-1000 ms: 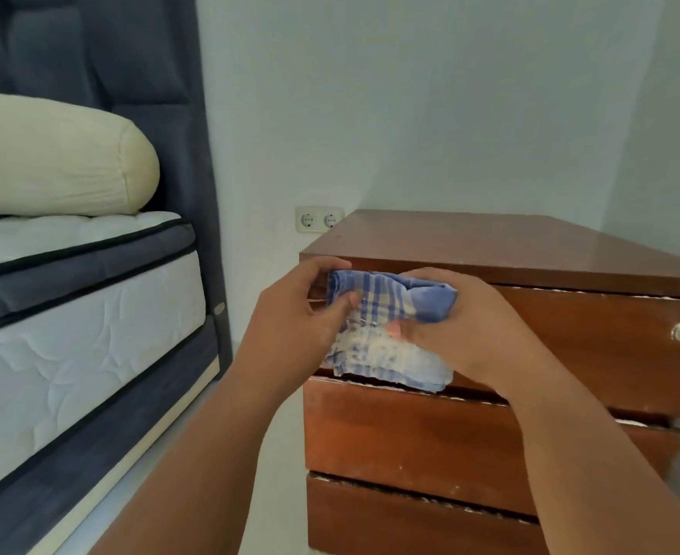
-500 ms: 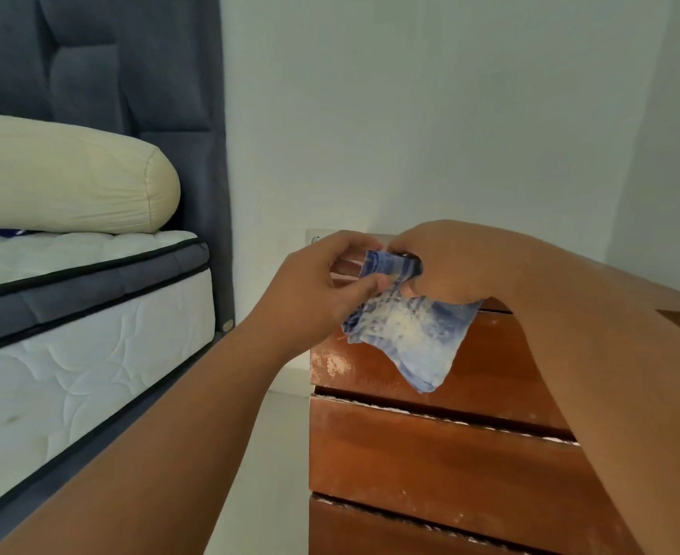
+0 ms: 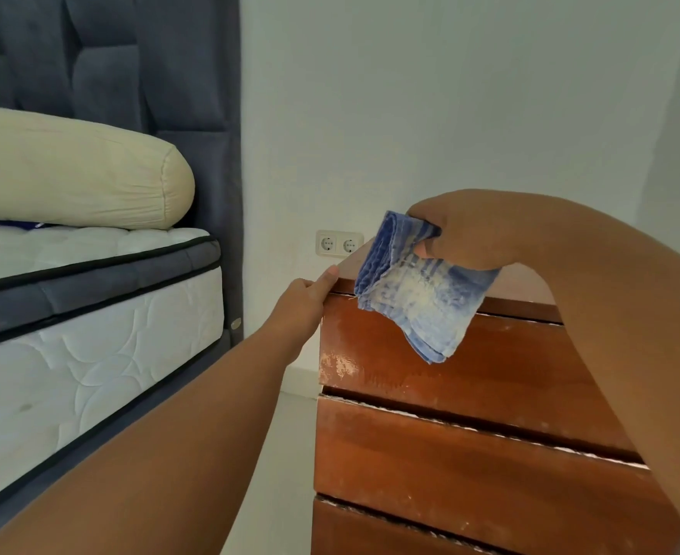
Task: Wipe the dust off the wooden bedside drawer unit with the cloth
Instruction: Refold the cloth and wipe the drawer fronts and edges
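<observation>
The wooden bedside drawer unit point(image 3: 470, 442) fills the lower right, reddish brown, with three drawer fronts showing and pale scuffs at its left edge. My right hand point(image 3: 470, 234) is above its top, shut on a folded blue checked cloth point(image 3: 414, 290) whose dusty white-smeared face hangs down over the top drawer front. My left hand point(image 3: 302, 306) rests at the unit's upper left corner, thumb on the top edge and fingers down the side. My right forearm hides most of the unit's top and right side.
A bed with a white quilted mattress point(image 3: 82, 354), a cream bolster pillow point(image 3: 70, 174) and a dark blue padded headboard point(image 3: 150, 74) stands to the left. A double wall socket point(image 3: 338, 244) sits just behind the unit's corner. A narrow strip of floor point(image 3: 282, 454) separates bed and unit.
My left hand has let go of the cloth and moved down to the unit's upper left corner. My right hand now holds the cloth alone, shifted right and slightly higher.
</observation>
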